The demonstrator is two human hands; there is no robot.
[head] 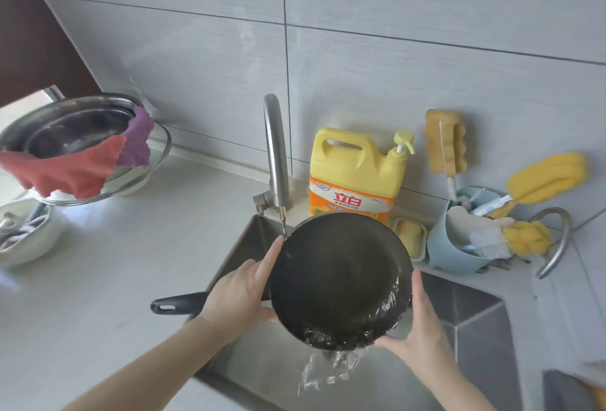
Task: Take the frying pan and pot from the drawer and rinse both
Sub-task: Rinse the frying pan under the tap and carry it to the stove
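Both forearms reach in from the lower edge, over the counter [108,266] and the steel sink [475,328]. The frying pan [337,279] is held above the basin, tilted toward the person; water pools along its lower right wall and spills off the near rim [328,346] into the sink.

Left hand [239,296]: at the pan's left side where the black handle [177,305] joins it. Index finger lies straight along the left rim, other fingers under the pan. Handle sticks out left over the counter edge.

Right hand [416,328]: cups the lower right rim from beneath, fingers spread along the edge.

A thin stream from the tap [274,148] lands at the pan's upper left rim, just beside the left index fingertip.

Behind the pan, close to its far rim: yellow detergent bottle [355,171] with pump, a small yellow soap box [411,238], a blue holder [455,246] stuffed with sponge brushes. A second curved spout [557,240] stands at far right.

Open basin shows to the right of the pan and below it.

Far left on the counter: steel bowls stacked in a glass bowl [144,171], red cloth [72,171] and purple cloth [137,135] draped over the rim; a white bowl [29,240] with utensils sits nearer. Tiled wall [393,33] behind.
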